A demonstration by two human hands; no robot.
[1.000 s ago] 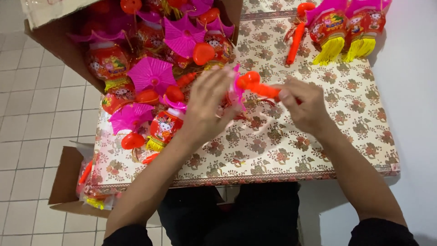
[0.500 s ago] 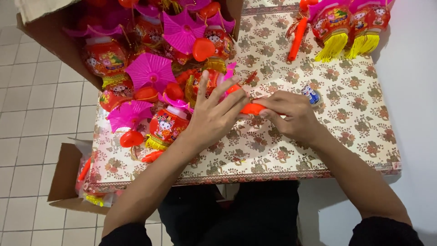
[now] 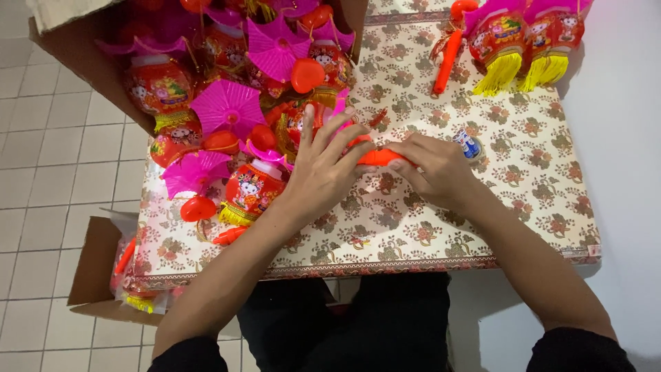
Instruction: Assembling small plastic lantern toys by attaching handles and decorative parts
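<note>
Both hands meet over the middle of the worktop (image 3: 413,227), which is covered with a floral cloth. The left hand (image 3: 323,169) has its fingers spread and its fingertips on one end of an orange handle (image 3: 377,157); the right hand (image 3: 434,169) is closed around the other end, pressing it down near the cloth. Just beside the right hand lies a small battery (image 3: 468,145). Judging by how things lie, the work is at an early stage: only two finished lanterns (image 3: 527,38) with yellow tassels rest at the far right corner, next to a loose orange stick (image 3: 446,62), while a large pile of lanterns (image 3: 234,131) spills from the open box (image 3: 82,76) on the left, apparently not yet handled. A second box (image 3: 93,269) sits on the floor below.
</note>
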